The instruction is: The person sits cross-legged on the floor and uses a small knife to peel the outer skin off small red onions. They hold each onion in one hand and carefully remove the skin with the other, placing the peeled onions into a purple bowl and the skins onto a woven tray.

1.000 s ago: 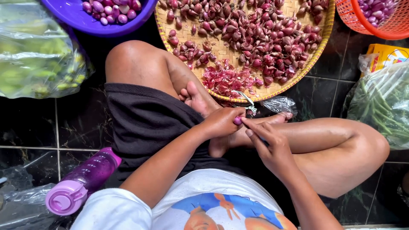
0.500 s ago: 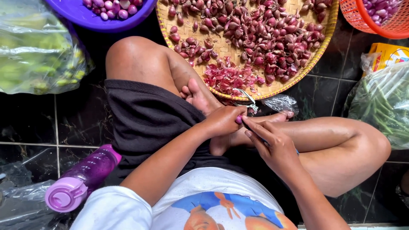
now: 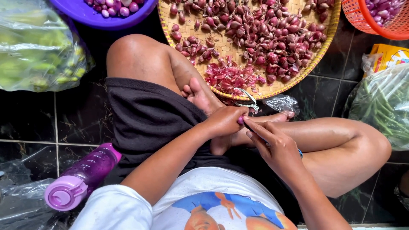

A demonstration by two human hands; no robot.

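At the far left, a clear plastic bag of green vegetables is seen lying on the dark tiled floor, and a purple plastic basin holding peeled pale-purple shallots is seen above it at the upper edge. Lower left, a purple plastic bottle with a lilac cap is laid on its side on the floor, just beside the black shorts of the seated person.

In the middle, the left hand is held above the crossed legs, its fingers clenched around a small purple shallot, of which only a tip is shown. The right hand is set against it from the right, its fingers curled around a small tool with a blue handle; the blade is hidden, so the kind of tool cannot be told. The thumb of the right hand is pressed to the shallot.

Above the hands, a round woven bamboo tray is spread with unpeeled red shallots, and a heap of reddish shallot skins is gathered at its near rim. A crumpled clear plastic scrap is lying just below the tray.

At the right, an orange plastic basket is seen at the upper corner, with a yellow packet and a clear bag of long green beans below it.
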